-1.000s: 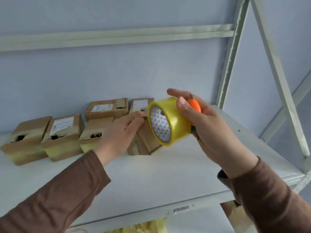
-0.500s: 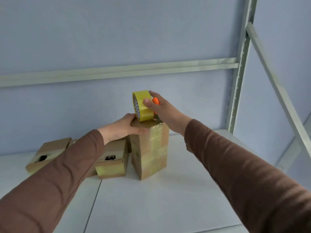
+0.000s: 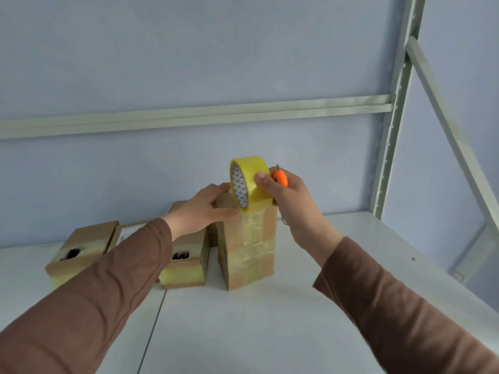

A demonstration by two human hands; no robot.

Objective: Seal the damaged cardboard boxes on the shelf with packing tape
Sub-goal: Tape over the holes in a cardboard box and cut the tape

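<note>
A cardboard box (image 3: 247, 255) stands on end in the middle of the white shelf (image 3: 243, 327), with clear tape bands over its front. My right hand (image 3: 290, 197) grips a yellow roll of packing tape (image 3: 249, 184) at the box's top edge, and a small orange cutter (image 3: 280, 178) sits in the same hand. A strip of tape runs from the roll down the box's front. My left hand (image 3: 204, 209) rests on the box's top left corner, thumb pressing the front face by the tape.
Three more cardboard boxes lie to the left: one with a torn hole (image 3: 81, 249), one with a white label (image 3: 129, 230) behind my left arm, one with a hole (image 3: 186, 263) beside the standing box. A grey metal upright (image 3: 391, 130) and diagonal brace (image 3: 456, 141) stand at right.
The box now stands on end nearer the middle of the shelf. Both hands reached forward to its top. The roll sits at the top edge with tape running down the front.
</note>
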